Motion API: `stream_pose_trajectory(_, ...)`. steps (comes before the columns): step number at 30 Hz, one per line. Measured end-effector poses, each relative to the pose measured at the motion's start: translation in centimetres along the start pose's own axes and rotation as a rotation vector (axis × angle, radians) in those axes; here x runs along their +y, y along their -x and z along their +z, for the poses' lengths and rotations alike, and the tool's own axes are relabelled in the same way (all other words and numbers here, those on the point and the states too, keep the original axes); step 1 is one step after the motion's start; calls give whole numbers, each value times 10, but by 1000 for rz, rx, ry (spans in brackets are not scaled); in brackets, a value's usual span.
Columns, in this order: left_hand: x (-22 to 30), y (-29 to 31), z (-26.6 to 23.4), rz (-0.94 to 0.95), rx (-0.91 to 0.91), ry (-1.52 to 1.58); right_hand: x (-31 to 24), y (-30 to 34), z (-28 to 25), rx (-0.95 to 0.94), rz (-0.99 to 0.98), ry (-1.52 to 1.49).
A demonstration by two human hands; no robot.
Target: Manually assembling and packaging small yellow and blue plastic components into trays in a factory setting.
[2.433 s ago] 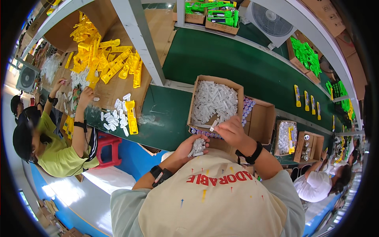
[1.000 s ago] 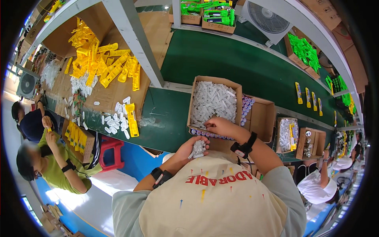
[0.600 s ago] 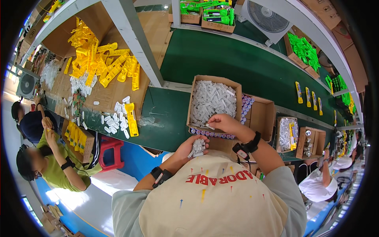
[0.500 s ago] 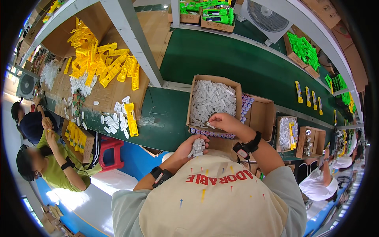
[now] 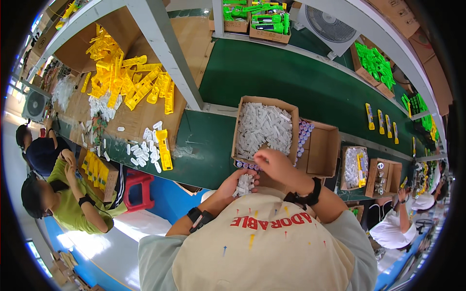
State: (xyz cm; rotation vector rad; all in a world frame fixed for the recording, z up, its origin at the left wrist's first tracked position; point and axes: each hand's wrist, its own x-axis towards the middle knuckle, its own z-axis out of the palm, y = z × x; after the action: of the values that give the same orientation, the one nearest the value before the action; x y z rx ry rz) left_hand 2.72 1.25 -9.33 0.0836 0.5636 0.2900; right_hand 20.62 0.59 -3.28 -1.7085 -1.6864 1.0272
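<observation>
My left hand (image 5: 227, 188) is palm up close to my body, its fingers curled around a handful of small white plastic pieces (image 5: 244, 185). Just above and to its right is my right hand (image 5: 274, 164), its fingers drawn together at the near edge of a cardboard box (image 5: 294, 133). Whatever those fingertips may hold is hidden. Many loose, narrow white plastic pieces (image 5: 264, 126) fill this box. Small cylinders with pale purple ends (image 5: 305, 130) stand packed beside the box and show under its near edge.
Another cardboard box (image 5: 330, 150) adjoins on the right; beyond are a box of whitish parts (image 5: 350, 169) and one with shiny metal parts (image 5: 381, 169). Yellow casings (image 5: 141, 85) heap at left. A metal post (image 5: 167, 53) rises ahead. A co-worker (image 5: 73, 199) sits left near a red stool (image 5: 141, 191).
My right hand has moved from over the box of white pieces back toward my left hand. The small white piece seen in its fingertips earlier is now out of sight.
</observation>
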Motion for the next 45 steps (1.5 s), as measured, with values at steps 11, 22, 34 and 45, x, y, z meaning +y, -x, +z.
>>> stream_pose_trajectory(11, 1, 4, 6, 9, 20, -53, 42, -13, 8, -241, -208, 143)
stream_pose_trajectory(22, 2, 2, 4, 9, 32, -25, 40, 14, -18, -134, -141, 89)
stream_pose_trajectory(34, -3, 10, -1, -21, 32, 21, 40, -26, 6, 191, -210, 67)
stream_pose_trajectory(45, -11, 29, -11, -2, 55, 85, 55, -49, 38, -39, -173, 339)
